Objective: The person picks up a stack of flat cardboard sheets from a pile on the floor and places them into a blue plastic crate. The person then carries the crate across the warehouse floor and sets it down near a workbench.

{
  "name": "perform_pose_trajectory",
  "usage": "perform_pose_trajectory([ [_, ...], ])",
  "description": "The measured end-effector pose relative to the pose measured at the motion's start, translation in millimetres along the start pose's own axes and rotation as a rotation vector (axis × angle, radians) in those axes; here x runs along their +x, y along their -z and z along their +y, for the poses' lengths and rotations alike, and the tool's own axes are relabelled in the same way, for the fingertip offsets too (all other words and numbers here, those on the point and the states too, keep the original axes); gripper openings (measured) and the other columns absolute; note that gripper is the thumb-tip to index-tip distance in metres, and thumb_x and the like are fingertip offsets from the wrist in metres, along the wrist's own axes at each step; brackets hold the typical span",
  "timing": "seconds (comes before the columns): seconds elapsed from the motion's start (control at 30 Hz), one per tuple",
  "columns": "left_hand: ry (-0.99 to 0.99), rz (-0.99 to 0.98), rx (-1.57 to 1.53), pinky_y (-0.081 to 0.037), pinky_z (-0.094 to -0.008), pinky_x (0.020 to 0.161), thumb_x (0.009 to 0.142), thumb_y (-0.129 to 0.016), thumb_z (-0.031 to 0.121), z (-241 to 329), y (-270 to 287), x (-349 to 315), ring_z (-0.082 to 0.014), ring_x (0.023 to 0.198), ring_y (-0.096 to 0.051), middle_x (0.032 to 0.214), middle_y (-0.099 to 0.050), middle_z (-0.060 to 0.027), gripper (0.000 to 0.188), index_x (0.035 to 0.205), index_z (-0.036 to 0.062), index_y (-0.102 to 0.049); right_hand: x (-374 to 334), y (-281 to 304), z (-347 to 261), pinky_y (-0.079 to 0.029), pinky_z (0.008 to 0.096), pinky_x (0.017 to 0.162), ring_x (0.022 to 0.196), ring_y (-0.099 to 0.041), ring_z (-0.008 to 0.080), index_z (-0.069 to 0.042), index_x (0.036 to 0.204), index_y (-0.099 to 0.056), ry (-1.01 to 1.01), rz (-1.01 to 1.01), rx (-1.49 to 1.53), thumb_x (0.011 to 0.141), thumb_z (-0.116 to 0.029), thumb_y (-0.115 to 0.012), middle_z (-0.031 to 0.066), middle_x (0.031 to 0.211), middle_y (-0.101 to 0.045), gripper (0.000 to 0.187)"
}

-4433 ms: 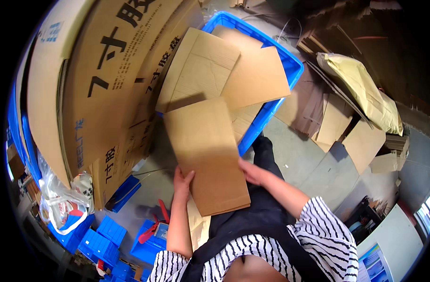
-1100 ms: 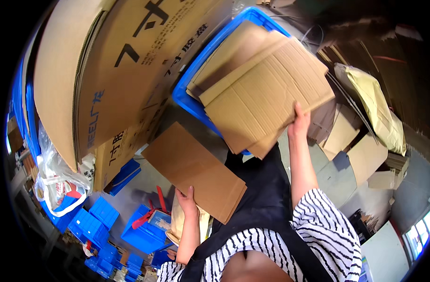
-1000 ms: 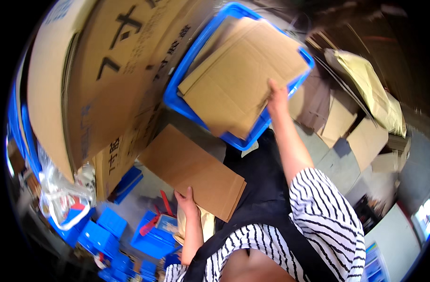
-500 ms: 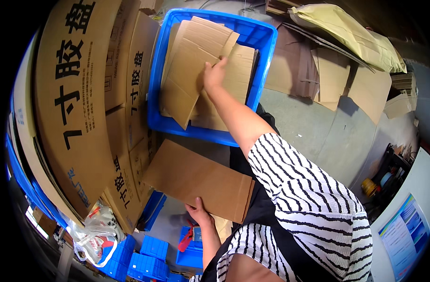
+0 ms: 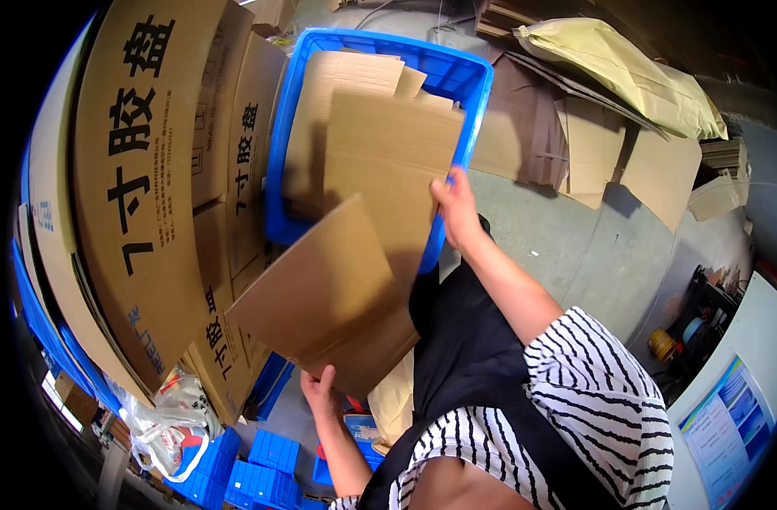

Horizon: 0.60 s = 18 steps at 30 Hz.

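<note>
My left hand [image 5: 320,393] grips the lower edge of a brown cardboard sheet [image 5: 320,285], thumb on top, fingers hidden beneath. My right hand [image 5: 457,206] pinches the right edge of a second, lighter cardboard sheet [image 5: 393,149], which slants over the near part of a blue plastic bin [image 5: 484,93]. The lower end of that sheet meets the left-hand one; whether it passes behind it I cannot tell. More flat cardboard pieces [image 5: 337,72] lie stacked inside the bin.
Tall cardboard cartons [image 5: 163,195] stand along the left. Small blue bins [image 5: 265,480] and a plastic bag [image 5: 172,429] sit low at the left. Flat cardboard [image 5: 660,174] and a yellowish sack [image 5: 618,72] lie at the far right. A white panel with a poster [image 5: 728,425] is at right.
My right hand has lifted a cardboard sheet from the bin and brought it nearer and to the right. My left hand has shifted slightly left and down, tilting its sheet.
</note>
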<state>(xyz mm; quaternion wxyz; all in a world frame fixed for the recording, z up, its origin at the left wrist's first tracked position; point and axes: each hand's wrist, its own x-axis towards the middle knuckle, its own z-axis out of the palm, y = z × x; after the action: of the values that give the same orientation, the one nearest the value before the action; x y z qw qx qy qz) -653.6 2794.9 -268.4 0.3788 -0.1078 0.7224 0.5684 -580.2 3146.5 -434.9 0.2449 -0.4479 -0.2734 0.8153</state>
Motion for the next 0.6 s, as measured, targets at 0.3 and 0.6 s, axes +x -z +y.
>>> perform_pose_trajectory([
  [0.3,0.072,-0.067,0.283,-0.031,-0.0307,0.102,0.089,-0.058,0.01,-1.1,-11.4,41.4,-0.0182,0.118,-0.045,0.129,-0.049,-0.0083,0.046,0.13,0.0028,-0.039,-53.1,14.1,39.4,-0.047,0.0376,0.093,0.113,-0.056,0.0186,-0.01,0.134,-0.04,-0.74,-0.401,0.307,0.099,-0.037,-0.043,0.0073,0.129,-0.053,0.045],
  [0.6,0.187,0.197,0.39,-0.04,-0.0304,0.091,0.09,-0.058,0.008,-58.5,-2.1,32.7,-0.0166,0.1,-0.052,0.108,-0.056,-0.0089,0.029,0.114,0.0032,-0.044,116.8,87.5,166.4,-0.031,0.0411,0.108,0.131,-0.033,0.0388,-0.006,0.145,-0.016,-0.425,0.505,-0.792,0.079,-0.03,-0.07,0.0262,0.143,-0.03,0.088],
])
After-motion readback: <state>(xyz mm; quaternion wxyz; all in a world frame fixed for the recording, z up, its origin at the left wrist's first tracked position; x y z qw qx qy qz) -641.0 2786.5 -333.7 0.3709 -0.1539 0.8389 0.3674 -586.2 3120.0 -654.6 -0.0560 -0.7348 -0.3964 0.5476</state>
